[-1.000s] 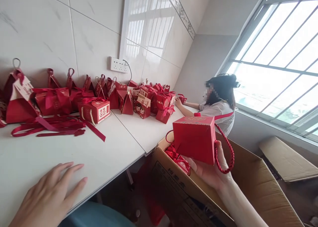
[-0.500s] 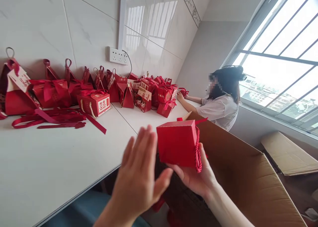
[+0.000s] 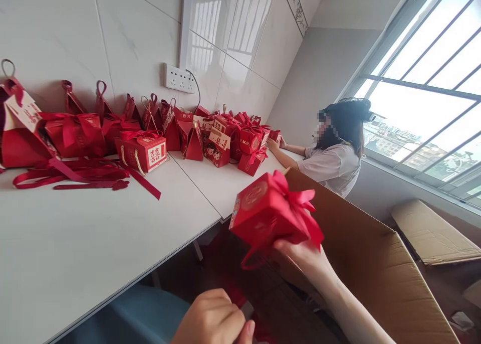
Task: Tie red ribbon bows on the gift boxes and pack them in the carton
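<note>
My right hand (image 3: 306, 259) grips a red gift box (image 3: 259, 218) from below, near the cardboard carton. The box is tilted, with a large ribbon bow (image 3: 296, 201) towards its right side and a red cord loop hanging underneath. Low in the picture and apart from the box, my left hand (image 3: 216, 316) is curled closed. Nothing shows in its fingers, though the palm side is hidden.
An open cardboard carton (image 3: 361, 253) stands at the right. Several red gift boxes (image 3: 190, 141) line the white table (image 3: 86, 248) along the tiled wall. Loose ribbons (image 3: 75, 176) lie at the left. A co-worker (image 3: 334, 158) handles a red box beyond the carton.
My right hand has turned the gift box, bringing its bow and printed faces into view. My left hand has dropped away from beside the box and gone from spread fingers to curled.
</note>
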A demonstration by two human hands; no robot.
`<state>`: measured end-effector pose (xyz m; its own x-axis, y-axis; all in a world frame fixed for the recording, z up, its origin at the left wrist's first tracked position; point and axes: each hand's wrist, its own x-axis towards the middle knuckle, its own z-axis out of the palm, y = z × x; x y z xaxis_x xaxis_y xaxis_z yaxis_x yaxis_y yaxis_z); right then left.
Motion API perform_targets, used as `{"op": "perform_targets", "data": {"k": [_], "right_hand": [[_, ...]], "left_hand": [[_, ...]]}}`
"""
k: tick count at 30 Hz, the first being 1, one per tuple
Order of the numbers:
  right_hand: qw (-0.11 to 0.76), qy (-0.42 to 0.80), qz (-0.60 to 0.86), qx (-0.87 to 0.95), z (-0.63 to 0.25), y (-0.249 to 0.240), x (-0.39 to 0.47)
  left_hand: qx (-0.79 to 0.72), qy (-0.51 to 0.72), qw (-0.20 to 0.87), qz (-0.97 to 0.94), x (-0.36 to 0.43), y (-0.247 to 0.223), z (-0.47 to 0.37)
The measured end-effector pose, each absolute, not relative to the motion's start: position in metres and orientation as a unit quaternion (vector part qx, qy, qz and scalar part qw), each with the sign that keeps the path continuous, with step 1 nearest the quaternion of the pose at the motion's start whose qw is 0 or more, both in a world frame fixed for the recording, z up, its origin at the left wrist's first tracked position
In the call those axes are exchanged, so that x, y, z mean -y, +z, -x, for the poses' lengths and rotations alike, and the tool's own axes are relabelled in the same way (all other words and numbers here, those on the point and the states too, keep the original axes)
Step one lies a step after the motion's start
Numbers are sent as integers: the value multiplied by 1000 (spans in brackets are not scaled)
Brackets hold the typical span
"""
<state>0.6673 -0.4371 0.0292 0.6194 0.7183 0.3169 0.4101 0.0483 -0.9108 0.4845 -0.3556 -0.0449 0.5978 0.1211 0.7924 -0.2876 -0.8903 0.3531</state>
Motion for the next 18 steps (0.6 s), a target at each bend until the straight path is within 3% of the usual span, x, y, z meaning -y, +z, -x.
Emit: {"op": "perform_targets", "data": {"k": [3, 5, 13, 18], "right_hand": [[441, -103, 726, 518, -675, 27, 445], [370, -184, 721, 556, -680, 26, 449], [358, -203, 706, 577, -682, 26, 452], [313, -223, 731, 564, -718, 28, 466]], "left_hand": [[28, 439, 240, -865, 347, -31, -481], [11, 437, 262, -860, 342, -24, -479], [-40, 415, 309, -855, 332, -23, -472], [-58, 328, 312, -890, 336, -29, -477]]}}
